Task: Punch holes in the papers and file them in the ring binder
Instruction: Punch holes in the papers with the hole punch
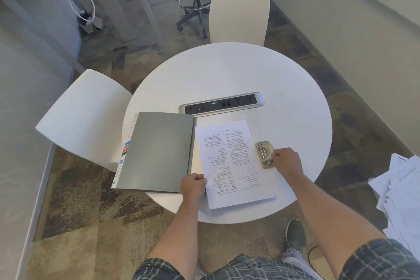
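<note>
A printed sheet of paper [229, 161] lies on the round white table [250, 70], its text upside down to me. My left hand [193, 185] pinches the sheet's near left corner. A metal hole punch [263, 153] sits at the sheet's right edge, and my right hand [287, 161] grips its near end. An open grey ring binder [156, 150] lies to the left of the sheet, with coloured index tabs showing at its left edge. The binder's rings are hidden under the sheet.
A socket strip [221, 104] is set into the table behind the binder. Two white chairs [86, 116] [238, 13] stand at the left and far sides. A loose pile of papers [402, 200] lies at the right. A black stool stands farther back.
</note>
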A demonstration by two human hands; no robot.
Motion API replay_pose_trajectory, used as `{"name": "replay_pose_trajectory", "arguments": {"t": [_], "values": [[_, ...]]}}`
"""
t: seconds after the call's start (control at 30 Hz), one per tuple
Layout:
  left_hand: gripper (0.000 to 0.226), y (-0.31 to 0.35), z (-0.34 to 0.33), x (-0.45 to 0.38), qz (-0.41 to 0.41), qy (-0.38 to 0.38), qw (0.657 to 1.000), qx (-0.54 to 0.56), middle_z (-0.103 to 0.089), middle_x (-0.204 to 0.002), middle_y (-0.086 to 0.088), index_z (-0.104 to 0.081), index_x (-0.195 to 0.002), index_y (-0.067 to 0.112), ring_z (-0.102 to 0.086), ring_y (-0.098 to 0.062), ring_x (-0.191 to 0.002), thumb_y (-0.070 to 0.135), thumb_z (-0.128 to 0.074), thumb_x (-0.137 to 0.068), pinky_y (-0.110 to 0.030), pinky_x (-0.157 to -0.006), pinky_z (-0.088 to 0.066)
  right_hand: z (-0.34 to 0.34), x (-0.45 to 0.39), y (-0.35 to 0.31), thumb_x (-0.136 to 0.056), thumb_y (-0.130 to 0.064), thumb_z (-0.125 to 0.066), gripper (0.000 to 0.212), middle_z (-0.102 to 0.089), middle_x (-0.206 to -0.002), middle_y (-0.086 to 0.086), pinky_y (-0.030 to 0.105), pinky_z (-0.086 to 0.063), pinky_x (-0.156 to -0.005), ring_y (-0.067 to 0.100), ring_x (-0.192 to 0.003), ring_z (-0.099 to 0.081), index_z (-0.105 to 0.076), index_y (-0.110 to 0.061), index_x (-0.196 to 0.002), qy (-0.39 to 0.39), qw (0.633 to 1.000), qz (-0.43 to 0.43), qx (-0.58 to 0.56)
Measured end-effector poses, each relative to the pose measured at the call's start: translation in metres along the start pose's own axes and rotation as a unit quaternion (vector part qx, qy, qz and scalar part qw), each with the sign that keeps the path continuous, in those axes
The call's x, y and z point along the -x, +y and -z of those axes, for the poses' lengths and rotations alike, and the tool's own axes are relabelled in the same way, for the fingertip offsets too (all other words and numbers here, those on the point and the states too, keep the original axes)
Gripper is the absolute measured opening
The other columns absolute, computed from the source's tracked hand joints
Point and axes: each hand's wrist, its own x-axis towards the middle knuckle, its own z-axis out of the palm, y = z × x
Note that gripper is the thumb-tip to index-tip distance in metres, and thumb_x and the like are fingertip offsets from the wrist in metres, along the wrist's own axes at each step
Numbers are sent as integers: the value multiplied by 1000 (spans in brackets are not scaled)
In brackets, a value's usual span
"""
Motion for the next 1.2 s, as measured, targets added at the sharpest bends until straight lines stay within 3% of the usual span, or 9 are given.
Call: {"name": "replay_pose_trajectory", "arguments": {"t": [0.23, 0.5, 0.67, 0.8, 0.87, 0.93, 0.97, 1.07, 1.2], "values": [[17, -2, 4, -1, 3, 10, 1000, 6, -75, -83, -9, -69, -74, 11, -65, -23, -69, -1, -69, -87, -36, -66, -60, 2, 4, -4, -93, -8, -54, 45, -39, -55, 2, 31, -21, -51, 21, -54, -32, -35, -17, -53, -12, 1000, 16, 10], [18, 4, -1, 0, 1, 2, 1000, -7, -77, -85, -9, -70, -72, 13, -67, -24, -71, 0, -67, -86, -36, -69, -60, -1, 7, -5, -91, -8, -54, 40, -36, -57, 2, 31, -18, -53, 20, -56, -27, -35, -18, -58, -27, 999, 18, -16], [19, 7, -4, -3, 3, 0, 1000, -19, -77, -81, -5, -70, -71, 16, -75, -30, -84, 1, -68, -82, -47, -79, -64, -3, 7, -5, -91, -8, -54, 39, -38, -58, 2, 31, -19, -54, 19, -56, -28, -36, -18, -58, -28, 999, 20, -23], [18, 7, -5, -4, 0, -1, 1000, -31, -77, -83, -6, -69, -71, 15, -70, -26, -75, 2, -67, -83, -46, -78, -64, -5, 4, -4, -92, -11, -57, 36, -43, -57, 0, 29, -25, -54, 19, -55, -33, -44, -20, -59, -18, 999, 6, -26], [18, 8, -5, -4, 0, -1, 999, -32, -77, -82, -5, -70, -71, 15, -71, -27, -77, 1, -67, -83, -46, -78, -64, -5, 4, -5, -94, -12, -57, 27, -57, -69, -2, 29, -35, -59, 20, -62, -50, -60, -28, -72, -20, 999, 18, -39], [17, 8, -4, -5, -5, -5, 999, -36, -76, -80, -5, -71, -72, 14, -74, -29, -82, 1, -66, -82, -48, -78, -64, -7, 6, -8, -95, -11, -56, 33, -70, -98, -2, 30, -46, -71, 21, -86, -64, -72, -32, -114, -17, 998, 36, -55], [17, 9, -3, -5, -7, -7, 999, -36, -76, -80, -5, -71, -73, 14, -74, -30, -83, 0, -66, -82, -48, -79, -64, -7, 8, -10, -94, -8, -55, 40, -70, -102, -1, 30, -48, -72, 22, -88, -65, -71, -29, -123, -14, 998, 43, -52], [16, 9, -2, -8, -16, -11, 999, -40, -77, -82, -5, -72, -74, 14, -74, -30, -86, 1, -65, -80, -49, -81, -63, -12, 10, -13, -91, -5, -51, 45, -70, -92, 1, 31, -47, -64, 23, -77, -64, -70, -25, -126, -8, 998, 49, -40], [16, 10, -2, -6, -21, -14, 998, -49, -77, -85, -4, -73, -75, 16, -74, -28, -88, 2, -66, -80, -47, -84, -63, -12, 8, -11, -92, -11, -53, 51, -71, -100, 0, 29, -48, -68, 21, -85, -64, -63, -29, -138, -8, 998, 33, -45]]}}
